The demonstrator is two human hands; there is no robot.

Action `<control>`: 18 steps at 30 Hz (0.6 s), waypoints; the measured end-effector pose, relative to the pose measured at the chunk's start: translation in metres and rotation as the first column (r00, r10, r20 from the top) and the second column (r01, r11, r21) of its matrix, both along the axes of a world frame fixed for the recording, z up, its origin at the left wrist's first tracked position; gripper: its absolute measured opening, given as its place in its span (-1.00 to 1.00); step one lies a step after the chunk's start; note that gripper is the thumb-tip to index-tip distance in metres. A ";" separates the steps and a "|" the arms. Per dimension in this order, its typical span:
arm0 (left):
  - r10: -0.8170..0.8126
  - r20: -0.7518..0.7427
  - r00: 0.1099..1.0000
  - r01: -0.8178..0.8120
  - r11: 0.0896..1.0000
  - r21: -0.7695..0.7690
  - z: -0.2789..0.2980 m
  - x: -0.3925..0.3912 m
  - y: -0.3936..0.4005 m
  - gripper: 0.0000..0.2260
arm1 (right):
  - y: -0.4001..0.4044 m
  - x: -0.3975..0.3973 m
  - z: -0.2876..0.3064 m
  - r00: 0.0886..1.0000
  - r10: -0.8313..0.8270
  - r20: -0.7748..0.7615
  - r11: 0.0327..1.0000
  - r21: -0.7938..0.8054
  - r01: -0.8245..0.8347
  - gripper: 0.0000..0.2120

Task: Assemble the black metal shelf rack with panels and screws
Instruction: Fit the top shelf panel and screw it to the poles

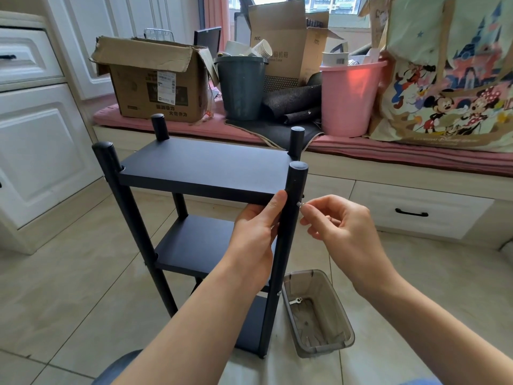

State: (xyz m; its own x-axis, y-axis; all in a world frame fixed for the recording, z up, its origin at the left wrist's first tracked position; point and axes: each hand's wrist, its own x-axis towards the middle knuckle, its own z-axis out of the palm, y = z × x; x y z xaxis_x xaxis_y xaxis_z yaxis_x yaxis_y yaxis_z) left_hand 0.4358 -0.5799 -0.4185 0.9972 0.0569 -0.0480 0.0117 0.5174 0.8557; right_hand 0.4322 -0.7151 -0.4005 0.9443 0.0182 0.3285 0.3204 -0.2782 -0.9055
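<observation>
The black metal shelf rack [202,168] stands upright on the tiled floor, with three panels between its black posts. My left hand [256,232] grips the front edge of the top panel beside the near right post [294,201], thumb lying along the panel edge. My right hand [336,220] pinches a small silver screw [299,204] between thumb and forefinger, its tip touching the right side of that post just below the top panel.
A translucent grey plastic bin [319,315] with a small silver tool and loose hardware sits on the floor right of the rack. Behind, a window seat holds a cardboard box [155,81], a dark bucket [241,87], a pink bucket [347,98] and a printed bag [449,79].
</observation>
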 end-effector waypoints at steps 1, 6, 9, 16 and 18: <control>0.000 -0.002 1.000 0.000 1.000 0.001 0.000 0.000 0.000 -0.54 | 0.000 0.000 0.000 1.000 -0.005 0.004 1.000 -0.010 0.005 -0.94; 0.000 -0.011 1.000 0.000 1.000 0.001 0.000 0.000 0.000 -0.65 | 0.002 -0.002 0.000 0.998 -0.039 0.048 0.996 -0.073 0.042 -0.96; 0.003 -0.012 1.000 -0.003 1.000 -0.012 0.000 0.000 0.000 -0.66 | 0.003 -0.001 0.001 0.991 -0.068 0.111 0.990 -0.119 0.081 -0.93; 0.003 -0.007 1.000 -0.003 1.000 -0.005 0.000 0.000 -0.001 -0.66 | 0.002 0.002 0.001 0.981 -0.082 0.177 0.976 -0.183 0.114 -0.92; 0.002 -0.004 1.000 -0.002 1.000 0.005 0.001 0.000 -0.001 -0.64 | 0.003 0.002 0.002 0.979 -0.079 0.189 0.976 -0.186 0.114 -0.93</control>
